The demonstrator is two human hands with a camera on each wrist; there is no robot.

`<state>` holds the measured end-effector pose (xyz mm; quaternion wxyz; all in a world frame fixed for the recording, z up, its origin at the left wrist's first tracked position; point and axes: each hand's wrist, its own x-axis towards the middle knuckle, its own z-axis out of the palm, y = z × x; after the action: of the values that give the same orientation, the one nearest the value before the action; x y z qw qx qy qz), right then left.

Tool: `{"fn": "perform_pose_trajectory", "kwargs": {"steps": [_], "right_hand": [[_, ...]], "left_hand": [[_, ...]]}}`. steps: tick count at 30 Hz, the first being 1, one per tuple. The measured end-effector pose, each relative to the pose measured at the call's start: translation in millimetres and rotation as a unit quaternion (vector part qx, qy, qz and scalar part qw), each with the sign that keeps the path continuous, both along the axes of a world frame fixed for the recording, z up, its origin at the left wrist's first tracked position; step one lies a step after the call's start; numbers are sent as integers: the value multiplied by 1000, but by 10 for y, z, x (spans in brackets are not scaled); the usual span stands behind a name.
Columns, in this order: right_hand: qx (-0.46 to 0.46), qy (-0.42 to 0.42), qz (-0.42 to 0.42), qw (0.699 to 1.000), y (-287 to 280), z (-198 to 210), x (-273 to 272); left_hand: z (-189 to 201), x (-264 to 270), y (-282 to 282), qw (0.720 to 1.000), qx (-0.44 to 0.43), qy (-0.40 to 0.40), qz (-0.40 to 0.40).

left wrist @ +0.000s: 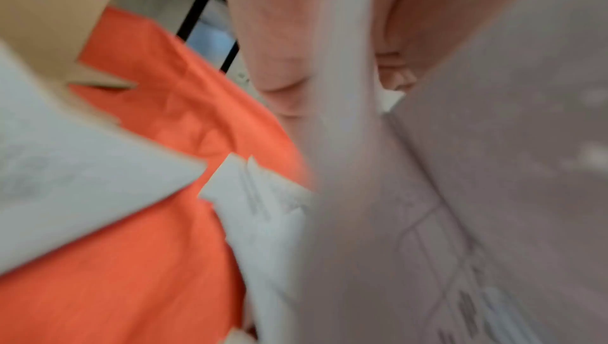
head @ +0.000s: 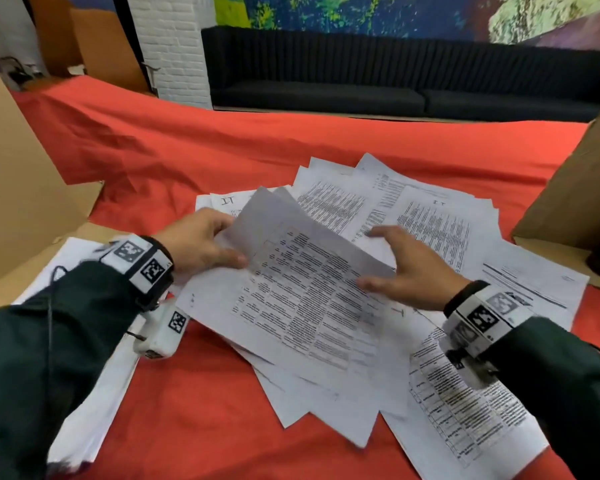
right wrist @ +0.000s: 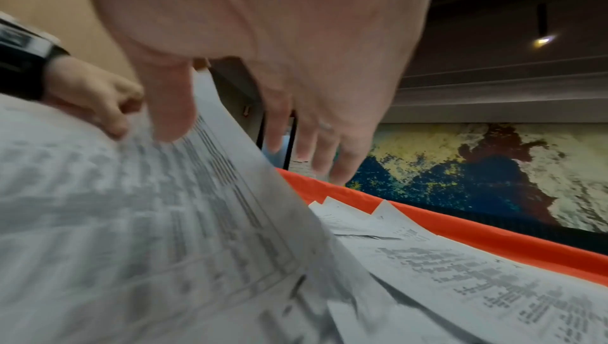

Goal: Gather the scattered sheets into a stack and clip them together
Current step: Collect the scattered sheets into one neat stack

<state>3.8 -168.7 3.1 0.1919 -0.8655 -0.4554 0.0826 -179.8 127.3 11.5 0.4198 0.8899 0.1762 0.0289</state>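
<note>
Pinching lifted sheets [head: 302, 271] with left hand [head: 201, 244], right hand [head: 409, 271] spread open at 3 o'clock steadying only — risking bundle fanning, slipping out.

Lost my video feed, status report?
Left hand pinches lifted sheets; right hand open, thumb on them. Other sheets still scattered. No clip seen.

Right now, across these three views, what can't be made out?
- Clip: in no view; hidden or absent, cannot tell.
- Printed text on the sheets: too small in the head view, blurred in both wrist views.
- Left hand: fingertips behind the sheets; left wrist view smeared.
- Right hand: palm contact hidden.
</note>
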Motion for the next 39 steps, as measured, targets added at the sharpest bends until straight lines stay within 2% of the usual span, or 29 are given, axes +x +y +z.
{"fn": "perform_pose_trajectory", "kwargs": {"steps": [1, 3, 5, 7, 8, 9, 10, 11, 12, 13, 14, 15, 16, 18, 19, 20, 22, 24, 26, 30, 33, 35, 38, 39], "right_hand": [[41, 29, -16, 999, 24, 39, 53], [109, 151, -1, 983, 70, 95, 158], [134, 237, 15, 962, 99, 86, 184], [180, 245, -17, 953, 105, 19, 182], [213, 246, -60, 944, 101, -37, 182], [249, 257, -113, 927, 91, -103, 208], [287, 288, -155, 901, 78, -153, 234], [313, 329, -184, 872, 65, -188, 248], [324, 373, -203, 845, 60, -217, 263], [315, 406, -210, 832, 64, -246, 270], [296, 427, -207, 829, 80, -283, 261], [265, 425, -194, 843, 103, -308, 224], [218, 381, -183, 879, 131, -332, 200], [117, 185, -180, 959, 159, -360, 207], [78, 89, -194, 974, 146, -351, 249], [47, 21, -208, 977, 117, -331, 313], [-55, -38, -215, 974, 27, -310, 494], [-174, -17, -207, 962, -48, -342, 665], [-218, 4, -196, 956, -74, -394, 770], [-194, -98, -231, 948, -25, -372, 858], [-76, -98, -249, 961, 61, -304, 784], [-36, -89, -199, 975, 160, -263, 608], [-40, -111, -71, 990, 282, -285, 204], [-51, -108, -26, 993, 302, -307, 74]], "left_hand": [[145, -4, -62, 1000, -9, -12, -27], [375, 51, -187, 996, -41, -46, -59], [466, 167, -292, 992, -55, -105, -40], [417, 295, -358, 983, -51, -171, 50], [330, 331, -358, 968, -71, -210, 116], [229, 352, -371, 943, -140, -244, 175], [124, 368, -410, 906, -259, -259, 211], [-13, 374, -457, 871, -369, -237, 220], [-147, 368, -519, 851, -436, -204, 211], [-274, 363, -585, 855, -458, -159, 185], [-396, 345, -644, 876, -441, -121, 157], [-520, 338, -666, 902, -396, -92, 146], [-634, 347, -668, 920, -352, -71, 157], [-807, 362, -601, 928, -307, -37, 210], [-860, 351, -565, 929, -288, -23, 231], [-900, 333, -524, 931, -277, -13, 239], [-922, 303, -500, 940, -264, 5, 218], [-911, 278, -529, 956, -225, 7, 186], [-899, 278, -574, 967, -178, -5, 182], [-938, 277, -559, 962, -185, -45, 193], [-960, 303, -507, 932, -292, -87, 194], [-950, 326, -477, 927, -299, -100, 202], [-913, 317, -490, 960, -235, -38, 149], [-903, 329, -499, 951, -263, -32, 157]]}}
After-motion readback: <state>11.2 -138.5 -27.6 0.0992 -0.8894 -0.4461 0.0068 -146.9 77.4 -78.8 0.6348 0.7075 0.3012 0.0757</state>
